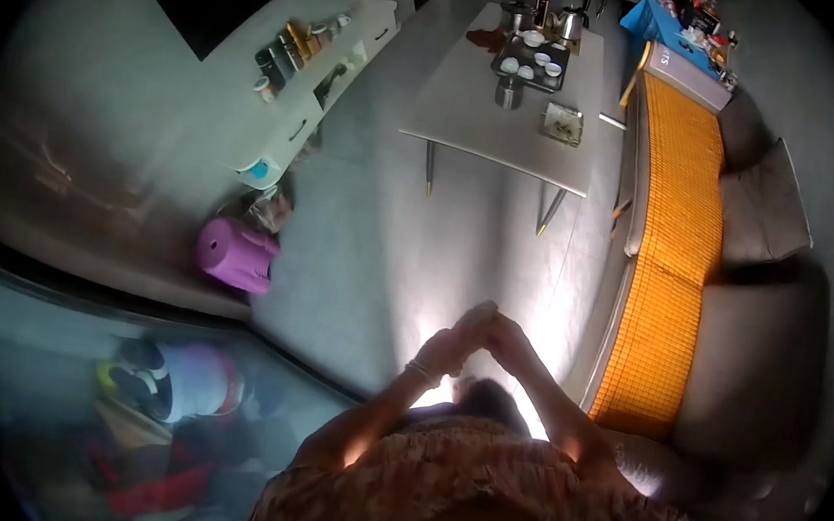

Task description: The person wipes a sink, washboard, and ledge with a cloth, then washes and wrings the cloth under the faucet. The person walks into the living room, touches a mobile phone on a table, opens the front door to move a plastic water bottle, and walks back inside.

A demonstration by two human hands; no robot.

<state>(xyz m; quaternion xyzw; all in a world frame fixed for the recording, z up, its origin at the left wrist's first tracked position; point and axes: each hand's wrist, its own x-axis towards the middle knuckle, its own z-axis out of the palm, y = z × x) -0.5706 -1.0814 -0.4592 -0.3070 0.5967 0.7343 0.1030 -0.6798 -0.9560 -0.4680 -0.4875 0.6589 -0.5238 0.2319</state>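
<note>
My left hand (451, 349) and my right hand (500, 331) meet in front of my body, low over the grey floor (338, 254). Their fingers look closed and pressed together, with the two hands touching. Whatever lies between them, if anything, is hidden and too dark to make out. A pale bracelet (419, 371) circles my left wrist. Bright light falls on the floor around both hands.
Ahead stands a table (469, 116) with a tea tray (508, 70), cups, kettles and an ashtray (562, 123). A sofa with an orange cover (671, 243) runs along the right. On the left are a low cabinet (285, 130), a purple stool (237, 255) and a glass panel (274, 417).
</note>
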